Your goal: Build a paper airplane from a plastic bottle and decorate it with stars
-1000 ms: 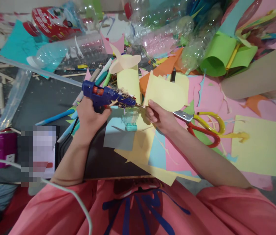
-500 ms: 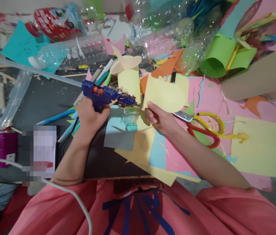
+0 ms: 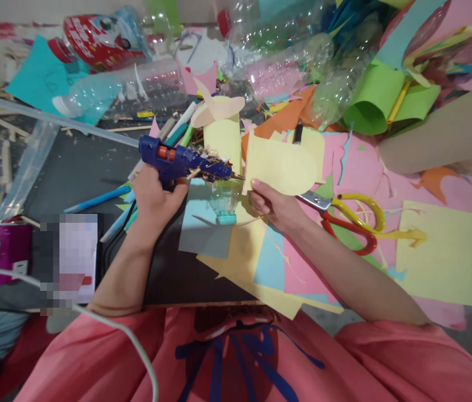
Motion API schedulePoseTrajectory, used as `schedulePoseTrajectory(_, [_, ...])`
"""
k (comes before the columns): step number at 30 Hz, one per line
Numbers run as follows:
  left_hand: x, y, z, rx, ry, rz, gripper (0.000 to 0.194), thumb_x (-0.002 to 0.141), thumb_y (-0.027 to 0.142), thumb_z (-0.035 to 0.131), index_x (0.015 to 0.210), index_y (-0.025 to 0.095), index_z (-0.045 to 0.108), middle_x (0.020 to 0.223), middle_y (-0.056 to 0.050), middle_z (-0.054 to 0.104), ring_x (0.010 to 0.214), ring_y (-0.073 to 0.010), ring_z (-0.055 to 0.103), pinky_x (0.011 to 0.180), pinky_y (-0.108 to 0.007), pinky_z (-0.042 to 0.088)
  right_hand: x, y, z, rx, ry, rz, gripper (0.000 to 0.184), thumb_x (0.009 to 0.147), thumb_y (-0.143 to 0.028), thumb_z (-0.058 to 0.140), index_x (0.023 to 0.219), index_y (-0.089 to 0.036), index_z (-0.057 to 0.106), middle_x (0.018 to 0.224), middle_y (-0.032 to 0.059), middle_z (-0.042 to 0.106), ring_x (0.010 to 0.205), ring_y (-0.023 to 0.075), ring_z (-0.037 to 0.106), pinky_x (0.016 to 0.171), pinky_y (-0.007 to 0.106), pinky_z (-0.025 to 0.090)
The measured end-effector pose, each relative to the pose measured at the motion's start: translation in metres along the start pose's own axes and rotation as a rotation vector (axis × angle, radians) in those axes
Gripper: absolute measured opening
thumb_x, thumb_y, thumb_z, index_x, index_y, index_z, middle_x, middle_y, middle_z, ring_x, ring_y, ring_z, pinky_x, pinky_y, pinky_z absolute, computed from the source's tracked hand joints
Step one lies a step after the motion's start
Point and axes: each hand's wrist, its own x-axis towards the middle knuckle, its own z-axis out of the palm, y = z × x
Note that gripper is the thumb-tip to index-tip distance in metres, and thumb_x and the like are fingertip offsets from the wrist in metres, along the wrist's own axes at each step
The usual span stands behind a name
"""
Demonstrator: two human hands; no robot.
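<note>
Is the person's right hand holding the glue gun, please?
No, the left hand grips the glue gun while the right hand pinches pale yellow paper.

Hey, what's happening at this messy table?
A person's left hand holds a blue glue gun, its tip close to the edge of a pale yellow paper pinched in the right hand. Red-and-yellow scissors lie beside the right arm, among coloured paper.

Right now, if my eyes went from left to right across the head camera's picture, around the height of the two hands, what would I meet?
Purple thing → blue pen → left hand → teal cap → right hand → scissors → yellow sheet.
</note>
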Motion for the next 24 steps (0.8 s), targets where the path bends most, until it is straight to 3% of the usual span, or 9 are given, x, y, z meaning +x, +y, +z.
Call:
schedulePoseTrajectory(11, [0.0017, 0.0029, -0.0015, -0.041, -0.029, -0.021, 0.029, 0.062, 0.026, 0.066, 0.087, 0.024, 0.051, 0.084, -0.005, 0.058, 0.101, -0.0343, 0.065, 0.091, -0.048, 0.052, 0.0001, 0.0019, -0.0023, -0.002, -0.034, -0.004, 0.064, 0.07, -0.072, 0.076, 0.048, -0.023, 0.041, 0.041, -0.0104, 0.029, 0.041, 0.0053, 0.024, 0.044, 0.025, 0.021])
schedulePoseTrajectory(19, [0.0019, 0.0009, 0.0001, -0.037, 0.032, 0.018, 0.027, 0.061, 0.027, 0.064, 0.084, 0.024, 0.049, 0.078, -0.004, 0.057, 0.088, -0.031, 0.066, 0.084, -0.045, 0.052, -0.0008, 0.0019, 0.0008, 0.014, -0.027, -0.017, 0.065, 0.068, -0.07, 0.079, 0.047, -0.022, 0.041, 0.04, -0.0105, 0.029, 0.041, 0.0049, 0.023, 0.044, 0.025, 0.019])
schedulePoseTrajectory(24, [0.0026, -0.0008, 0.001, -0.082, 0.044, 0.064, 0.029, 0.063, 0.026, 0.062, 0.09, 0.024, 0.051, 0.083, -0.006, 0.06, 0.092, -0.0316, 0.066, 0.087, -0.045, 0.052, 0.0, 0.0014, 0.001, 0.034, -0.041, -0.019, 0.065, 0.067, -0.068, 0.081, 0.046, -0.021, 0.04, 0.039, -0.0108, 0.029, 0.04, 0.004, 0.023, 0.045, 0.025, 0.017])
